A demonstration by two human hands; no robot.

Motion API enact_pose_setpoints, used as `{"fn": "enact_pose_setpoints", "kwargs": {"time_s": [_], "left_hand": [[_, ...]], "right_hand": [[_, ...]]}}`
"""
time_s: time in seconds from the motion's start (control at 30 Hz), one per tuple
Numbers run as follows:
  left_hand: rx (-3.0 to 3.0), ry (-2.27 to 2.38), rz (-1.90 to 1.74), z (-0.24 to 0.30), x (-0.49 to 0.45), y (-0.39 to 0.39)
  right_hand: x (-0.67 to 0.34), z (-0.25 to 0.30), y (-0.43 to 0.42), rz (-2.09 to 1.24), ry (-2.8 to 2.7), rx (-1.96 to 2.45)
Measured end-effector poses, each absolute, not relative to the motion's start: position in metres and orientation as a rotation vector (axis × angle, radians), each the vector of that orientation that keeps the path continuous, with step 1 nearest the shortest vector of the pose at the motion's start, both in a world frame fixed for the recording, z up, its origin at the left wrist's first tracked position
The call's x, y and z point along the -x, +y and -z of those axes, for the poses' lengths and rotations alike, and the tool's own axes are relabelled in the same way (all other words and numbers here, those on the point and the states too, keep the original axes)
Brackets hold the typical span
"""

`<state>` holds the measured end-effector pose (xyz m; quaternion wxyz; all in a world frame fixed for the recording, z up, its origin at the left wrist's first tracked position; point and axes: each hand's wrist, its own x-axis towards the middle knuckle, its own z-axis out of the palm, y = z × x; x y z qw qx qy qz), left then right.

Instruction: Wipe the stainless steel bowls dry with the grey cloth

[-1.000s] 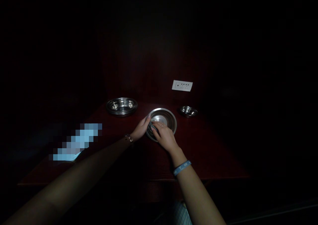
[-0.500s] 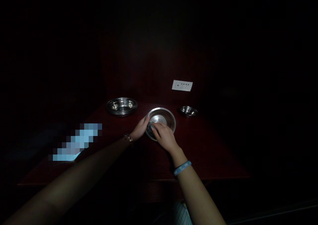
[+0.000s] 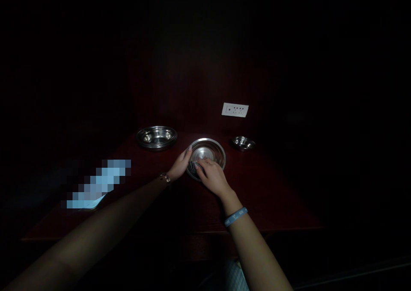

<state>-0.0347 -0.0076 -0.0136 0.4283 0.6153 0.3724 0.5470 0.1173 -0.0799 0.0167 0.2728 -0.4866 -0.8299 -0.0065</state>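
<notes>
A shiny metal bowl point(image 3: 220, 151) is tipped a little toward me at the middle of the dark red table. My left hand point(image 3: 180, 166), with a bracelet at the wrist, grips the bowl's left rim, thumb on the edge and the other fingers hidden underneath. Inside the bowl, my right hand point(image 3: 212, 175) is closed on a dark steel wool scrubber point(image 3: 192, 167), pressed against the lower left inner wall. A blue wristband circles the right wrist.
Stacked metal bowls point(image 3: 156, 146) stand at the back left of the table point(image 3: 257, 197). A small metal bowl point(image 3: 243, 144) sits at the back right, below a white wall socket point(image 3: 235, 110). A phone-like lit object point(image 3: 93, 203), mostly pixelated, lies at left. Surroundings are very dark.
The bowl has shifted very slightly left, along with my left hand. My right hand, still on the scrubber, has barely moved within the bowl.
</notes>
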Motion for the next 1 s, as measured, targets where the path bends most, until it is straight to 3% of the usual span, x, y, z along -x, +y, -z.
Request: {"fn": "enact_pose_setpoints", "kwargs": {"time_s": [1.0], "left_hand": [[-1.544, 0.910, -1.294, 0.010, 0.032, -0.013]], "right_hand": [[-0.116, -0.007, -0.076, 0.107, -1.997, 1.426]]}}
